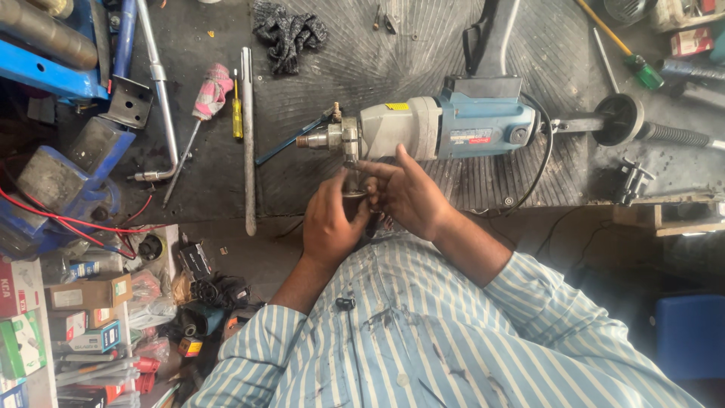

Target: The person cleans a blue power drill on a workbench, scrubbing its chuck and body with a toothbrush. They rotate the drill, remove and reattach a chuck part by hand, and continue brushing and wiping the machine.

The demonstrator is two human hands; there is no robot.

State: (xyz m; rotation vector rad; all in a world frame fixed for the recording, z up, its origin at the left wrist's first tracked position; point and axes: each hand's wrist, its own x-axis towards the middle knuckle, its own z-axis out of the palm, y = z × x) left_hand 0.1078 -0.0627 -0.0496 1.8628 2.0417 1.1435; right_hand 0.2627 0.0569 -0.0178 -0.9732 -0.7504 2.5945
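Both hands meet at the near edge of the workbench (423, 53), just below the metal nose of a large blue-and-grey electric drill (438, 128) that lies on its side across the middle of the bench, its threaded spindle pointing left. The left hand (330, 224) is curled around a small dark round part (355, 193) right under the drill's gear housing; its fingers are closed on that part, though most of the part is hidden behind them. The right hand (408, 198) comes in from the other side, fingers bent and pressed against the same part — thumb and forefinger reaching up toward the housing, touching or nearly touching it; which, I cannot tell.

A black cable (545, 151) loops from the drill's rear. Left of the spindle lie a long metal rod (247, 136), a yellow-handled screwdriver (237, 113) and a tool with a pink cloth-wrapped handle (211, 91). A dark knitted glove (288, 32) sits near the far edge. At the bench's left end stands a blue vise (68, 174) — red wires (60, 219) trail beneath it.
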